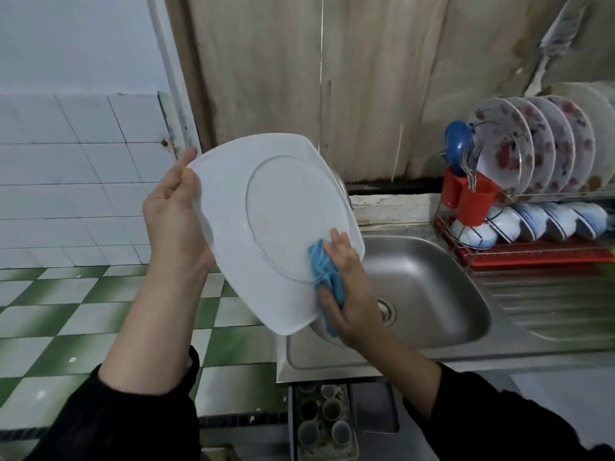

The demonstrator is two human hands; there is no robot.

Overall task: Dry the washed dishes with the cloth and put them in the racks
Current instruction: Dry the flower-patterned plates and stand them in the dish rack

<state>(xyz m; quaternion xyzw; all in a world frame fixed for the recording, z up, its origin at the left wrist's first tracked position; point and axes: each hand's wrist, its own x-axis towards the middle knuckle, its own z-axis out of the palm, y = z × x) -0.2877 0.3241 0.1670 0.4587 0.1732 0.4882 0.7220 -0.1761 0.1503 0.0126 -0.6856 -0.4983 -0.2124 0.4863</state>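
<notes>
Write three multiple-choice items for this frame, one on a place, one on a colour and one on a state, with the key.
1. On which side of the sink does the dish rack stand?
A. left
B. right
C. inside it

2. What colour is the cloth that the right hand holds against the white plate?
A. blue
B. green
C. yellow

3. What is the left hand doing?
A. hanging empty
B. holding a sponge
C. gripping the white plate's edge

Key:
1 B: the dish rack sits on the drainboard to the right of the sink.
2 A: blue folds of the cloth show beside and under the right hand.
3 C: the left hand is wrapped round the plate's left rim and holds it up.
</notes>
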